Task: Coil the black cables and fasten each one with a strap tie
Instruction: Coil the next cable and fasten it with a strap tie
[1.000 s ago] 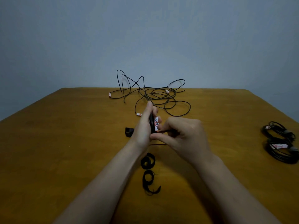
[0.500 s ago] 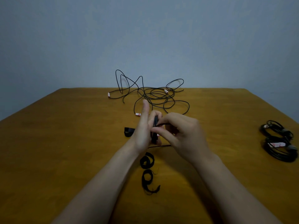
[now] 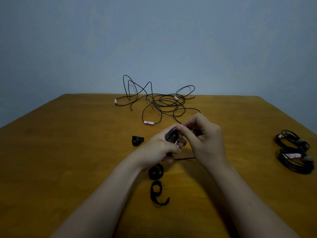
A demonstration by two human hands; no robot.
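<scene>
Nearest on the wooden bench, between the two forearms, lie two black strap ties one behind the other: the nearer strap tie is curled in a loose loop with a frayed tail, and the second strap tie sits rolled up just beyond it, close under the left wrist. Above them the hands meet over the middle of the bench. The left hand has its fingers curled round a small coil of black cable, which it holds upright off the bench; a white label with red marks shows at the fingertips. The right hand is touching the left, its fingers bent and pinching the cable at the top of the coil. A free strand of the cable runs level beneath the hands. Left of the hands, a third strap tie lies folded on the bench, apart from them. Well out at the right edge, two finished coils rest side by side: the nearer bundle and the farther bundle, each with a white tag. At the far end, loose black cables lie tangled, some loops rising against the grey wall, with a red-and-white tagged end nearest the hands.
</scene>
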